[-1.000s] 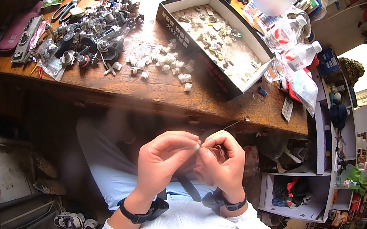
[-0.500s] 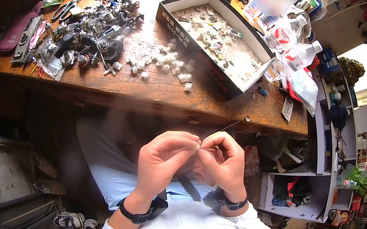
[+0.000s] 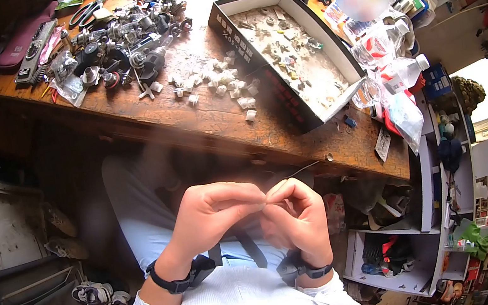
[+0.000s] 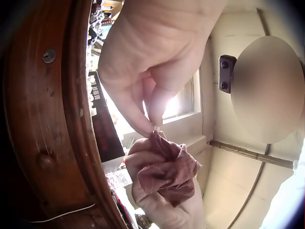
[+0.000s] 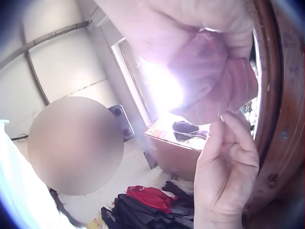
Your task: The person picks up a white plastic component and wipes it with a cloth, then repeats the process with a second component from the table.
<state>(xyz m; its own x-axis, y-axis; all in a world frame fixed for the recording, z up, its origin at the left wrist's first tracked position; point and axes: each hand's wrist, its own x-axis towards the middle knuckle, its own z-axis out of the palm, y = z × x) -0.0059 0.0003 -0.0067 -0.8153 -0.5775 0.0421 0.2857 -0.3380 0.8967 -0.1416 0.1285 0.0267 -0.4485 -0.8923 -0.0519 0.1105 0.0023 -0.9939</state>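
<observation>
The left hand (image 3: 212,215) pinches a tiny pale piece (image 4: 157,128) between thumb and fingertips, seen in the left wrist view. Curled round a reddish-brown cloth (image 4: 169,169), the right hand (image 3: 299,220) meets the left fingertips in front of the table edge. In the right wrist view the cloth (image 5: 219,90) hangs from the right hand (image 5: 190,24), its lower edge at the fingertips of the left hand (image 5: 226,167). Most of the small piece is hidden by fingers and cloth.
On the wooden table (image 3: 201,124) lie small white pieces (image 3: 220,79), a heap of bulb-like metal parts (image 3: 131,42) and scissors (image 3: 96,6). A black-sided box (image 3: 298,48) holds small bits. Plastic bottles (image 3: 401,75) stand at the right. Shelves (image 3: 398,281) are below right.
Both hands have dropped slightly and their wrists have turned a little. The white piece seen between the fingertips earlier is now mostly covered in the head view.
</observation>
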